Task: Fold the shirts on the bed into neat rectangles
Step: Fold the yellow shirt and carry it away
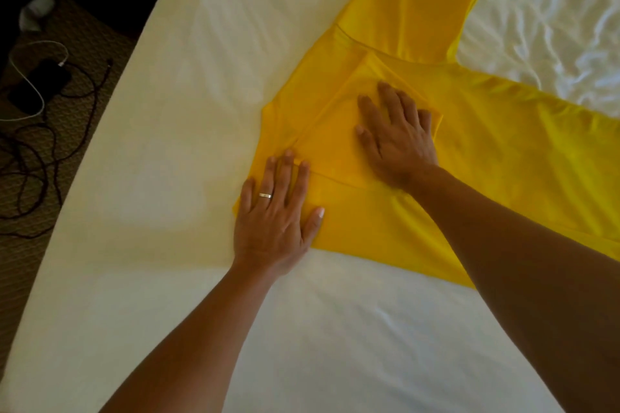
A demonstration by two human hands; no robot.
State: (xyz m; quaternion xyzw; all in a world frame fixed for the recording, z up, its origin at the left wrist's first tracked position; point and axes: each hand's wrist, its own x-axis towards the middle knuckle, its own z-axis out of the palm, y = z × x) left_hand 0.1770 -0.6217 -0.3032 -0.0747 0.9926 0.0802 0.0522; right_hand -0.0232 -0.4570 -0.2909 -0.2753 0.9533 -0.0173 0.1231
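Both hands lay flat on the yellow shirt [419,211] with fingers straight and spread, gripping nothing. My left hand [275,214], with a plain ring [265,195] on one finger, pressed on the shirt's near-left edge, its fingertips touching the corner of a sleeve [339,141] that was folded inward over the body of the shirt; the heel of that hand rested partly on the white sheet. My right hand [396,134] pressed palm-down on the folded sleeve itself, further in, with its fingers pointing up and to the left.

No brand, label or writing could be read on the shirt; its cloth showed plain yellow all over.

It lay spread on the bed [167,111], right of the middle of the view. Its long axis ran from the shoulder end under my hands out toward the right edge of the picture, where the body of the shirt passed out of view behind my right forearm. Its other sleeve [432,10] pointed away from me, toward the top of the picture, lying flat on the sheet. To the right of that sleeve the sheet was rumpled into many creases.

Off the bed's left edge, on the patterned floor [84,37], lay a dark phone [40,87] with a white cable [30,90] plugged into it, a tangle of dark cord [37,157] just beside it, and a small white thing [37,12] further back that I could not identify.
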